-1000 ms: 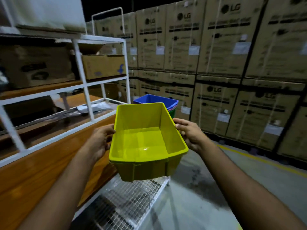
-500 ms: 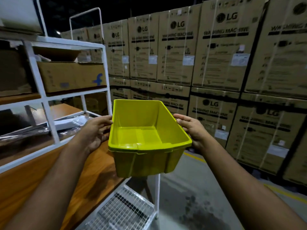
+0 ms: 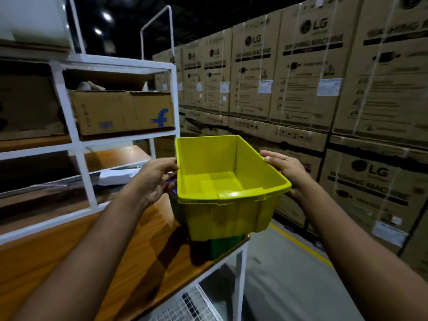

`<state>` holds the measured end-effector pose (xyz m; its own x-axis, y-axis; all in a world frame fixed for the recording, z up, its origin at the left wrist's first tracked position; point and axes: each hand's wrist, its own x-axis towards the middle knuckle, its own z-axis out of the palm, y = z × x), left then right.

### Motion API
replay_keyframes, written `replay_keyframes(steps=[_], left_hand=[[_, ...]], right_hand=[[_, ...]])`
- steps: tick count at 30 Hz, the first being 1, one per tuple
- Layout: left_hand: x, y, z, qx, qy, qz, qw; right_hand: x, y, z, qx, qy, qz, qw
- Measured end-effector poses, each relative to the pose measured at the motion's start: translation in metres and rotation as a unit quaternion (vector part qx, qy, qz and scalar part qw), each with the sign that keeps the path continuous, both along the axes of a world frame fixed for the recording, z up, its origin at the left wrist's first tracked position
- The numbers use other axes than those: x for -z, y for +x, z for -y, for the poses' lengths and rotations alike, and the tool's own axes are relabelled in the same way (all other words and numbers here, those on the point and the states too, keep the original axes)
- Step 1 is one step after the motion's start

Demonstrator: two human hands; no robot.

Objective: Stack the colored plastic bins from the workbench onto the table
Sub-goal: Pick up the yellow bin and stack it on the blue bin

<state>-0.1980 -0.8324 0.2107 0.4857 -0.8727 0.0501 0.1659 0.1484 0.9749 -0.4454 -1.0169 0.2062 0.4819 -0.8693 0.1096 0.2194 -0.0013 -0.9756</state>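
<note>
I hold an empty yellow plastic bin (image 3: 222, 181) in mid-air between both hands. My left hand (image 3: 156, 179) grips its left rim and side. My right hand (image 3: 286, 167) grips the right rim, thumb on top. Right under the yellow bin a green bin (image 3: 223, 246) stands at the far corner of the wooden tabletop (image 3: 129, 246); only its lower part shows. A sliver of blue (image 3: 172, 181) shows beside my left hand, behind the yellow bin's left wall.
A white metal shelf frame (image 3: 76, 144) with cardboard boxes (image 3: 122, 112) rises on the left of the tabletop. A wall of stacked washing-machine cartons (image 3: 301, 89) fills the right. A grey floor (image 3: 289, 286) with a yellow line lies between. A wire mesh shelf (image 3: 192, 306) sits below the table.
I have moved forward with the yellow bin; it now hovers over the green bin at the table's corner. The blue bin seen a second ago is almost fully hidden behind it.
</note>
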Motion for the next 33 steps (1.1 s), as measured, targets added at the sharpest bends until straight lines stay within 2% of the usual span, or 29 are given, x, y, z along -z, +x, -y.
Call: replay_keyframes(steps=[8, 14, 22, 33], left_hand=[[0.009, -0.013, 0.073, -0.123, 0.001, 0.016, 0.992], [0.021, -0.027, 0.108, -0.225, 0.019, -0.005, 0.974], [0.058, -0.025, 0.118, -0.313, 0.038, -0.005, 0.949], [0.114, -0.025, 0.121, -0.326, 0.182, 0.049, 0.926]], right_hand=[[-0.004, 0.037, 0.122, -0.136, 0.003, -0.009, 0.991], [0.008, 0.062, 0.175, -0.202, 0.010, -0.027, 0.979], [0.041, 0.077, 0.197, -0.289, 0.048, -0.049, 0.955], [0.101, 0.091, 0.213, -0.288, 0.008, -0.159, 0.944]])
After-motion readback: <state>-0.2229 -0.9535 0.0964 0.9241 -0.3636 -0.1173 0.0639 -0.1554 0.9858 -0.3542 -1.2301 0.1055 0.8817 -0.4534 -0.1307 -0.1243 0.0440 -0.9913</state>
